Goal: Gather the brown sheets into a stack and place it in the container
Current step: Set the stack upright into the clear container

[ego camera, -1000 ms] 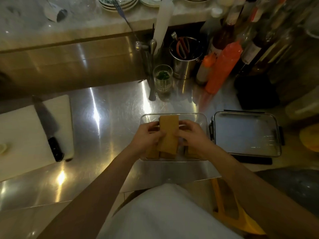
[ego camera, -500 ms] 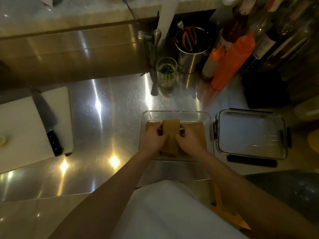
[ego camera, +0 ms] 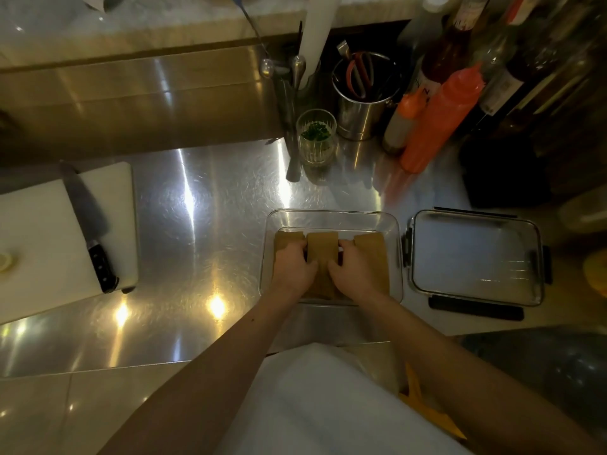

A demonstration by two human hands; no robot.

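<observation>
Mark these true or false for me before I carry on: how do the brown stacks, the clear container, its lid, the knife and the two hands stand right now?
1. Both hands, left hand and right hand, flank the middle stack of brown sheets. True.
2. That stack lies on the steel counter, outside the container. False: it sits inside the clear rectangular glass container.
3. The clip-on clear lid covers the container. False: it lies on the counter to its right.
4. The black-handled knife lies on the white cutting board. True.
5. The container holds three brown stacks side by side. True.
</observation>
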